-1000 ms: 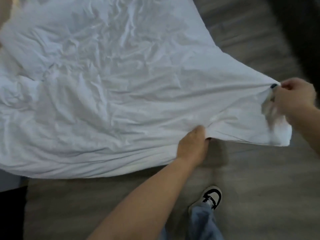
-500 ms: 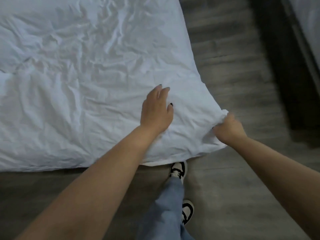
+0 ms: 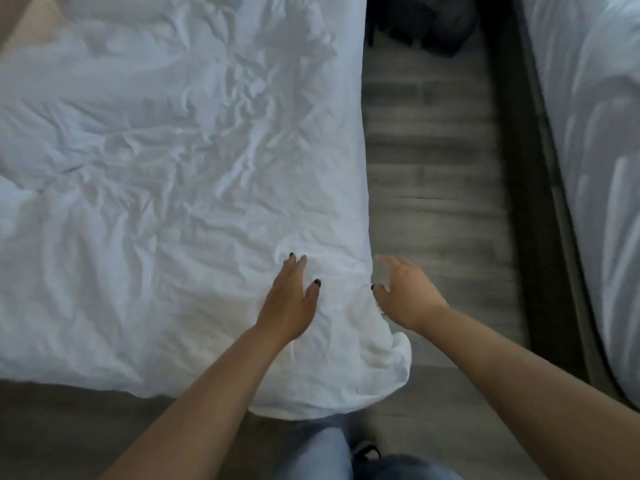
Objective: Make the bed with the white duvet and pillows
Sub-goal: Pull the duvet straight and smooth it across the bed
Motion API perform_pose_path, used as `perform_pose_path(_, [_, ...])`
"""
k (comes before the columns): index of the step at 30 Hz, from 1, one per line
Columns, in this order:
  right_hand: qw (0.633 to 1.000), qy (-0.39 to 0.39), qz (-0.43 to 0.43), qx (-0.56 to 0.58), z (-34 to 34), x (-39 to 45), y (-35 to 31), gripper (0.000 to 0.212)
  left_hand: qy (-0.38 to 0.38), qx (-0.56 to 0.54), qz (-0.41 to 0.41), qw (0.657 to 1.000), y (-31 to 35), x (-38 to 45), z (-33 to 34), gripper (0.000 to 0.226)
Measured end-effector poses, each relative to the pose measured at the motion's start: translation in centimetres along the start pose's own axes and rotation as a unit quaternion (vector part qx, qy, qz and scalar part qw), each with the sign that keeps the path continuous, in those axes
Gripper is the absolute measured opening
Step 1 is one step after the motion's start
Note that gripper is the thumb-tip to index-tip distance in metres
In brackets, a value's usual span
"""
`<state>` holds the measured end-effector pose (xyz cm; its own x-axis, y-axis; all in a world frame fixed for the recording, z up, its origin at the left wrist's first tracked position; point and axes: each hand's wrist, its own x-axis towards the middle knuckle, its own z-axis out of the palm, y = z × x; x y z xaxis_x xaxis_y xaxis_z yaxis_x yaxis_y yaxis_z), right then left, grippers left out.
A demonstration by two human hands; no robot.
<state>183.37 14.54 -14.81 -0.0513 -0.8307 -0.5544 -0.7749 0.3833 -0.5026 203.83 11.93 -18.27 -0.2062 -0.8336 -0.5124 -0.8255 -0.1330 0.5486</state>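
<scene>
The white duvet [image 3: 166,188] lies wrinkled over the bed and fills the left and middle of the head view. Its near right corner hangs over the bed's foot toward the floor. My left hand [image 3: 290,299] rests flat on the duvet near that corner, fingers together and holding nothing. My right hand [image 3: 403,292] is spread open at the duvet's right edge, its fingers blurred, with the thumb touching the fabric. No pillow is in view.
A grey wood floor [image 3: 436,174] runs as a narrow aisle to the right of the bed. A second bed with white bedding [image 3: 602,150] on a dark frame stands at the far right. A dark object [image 3: 422,26] sits at the aisle's far end. My jeans and shoe [image 3: 363,452] are below.
Both hands let go of the duvet corner they were pulling. The left hand now lies flat on the duvet and the right hand has opened beside the edge. The corner has dropped down.
</scene>
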Motion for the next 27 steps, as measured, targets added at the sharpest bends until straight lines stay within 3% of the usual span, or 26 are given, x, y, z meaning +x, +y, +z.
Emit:
perform_pose_path(3, [0.998,0.044,-0.022,0.043,-5.0,-2.1,-1.6,0.052,0.045,-0.050,0.009,0.998,5.5,-1.4,-3.7,0.053])
perform_pose_path(9, [0.983,0.057,-0.066,0.159,-14.5,-4.0,-0.7,0.046,0.126,-0.109,0.028,0.986,16.9,-2.1,-8.4,0.045])
perform_pose_path(14, [0.982,0.061,-0.126,0.127,-25.5,-1.5,2.5,0.040,0.201,-0.128,0.011,0.971,26.1,-0.3,-8.6,0.046])
perform_pose_path(17, [0.983,0.086,-0.118,0.109,-32.0,0.5,4.7,0.032,0.206,-0.157,0.007,0.966,30.5,1.8,-7.7,0.046])
perform_pose_path(21, [0.987,0.073,-0.087,0.116,-37.9,3.8,6.0,0.024,0.224,-0.184,0.007,0.957,34.4,4.8,-7.6,0.047])
perform_pose_path(27, [0.987,0.024,-0.122,0.102,-42.4,10.2,2.5,0.023,0.272,-0.216,-0.018,0.938,36.2,10.1,-11.4,0.046])
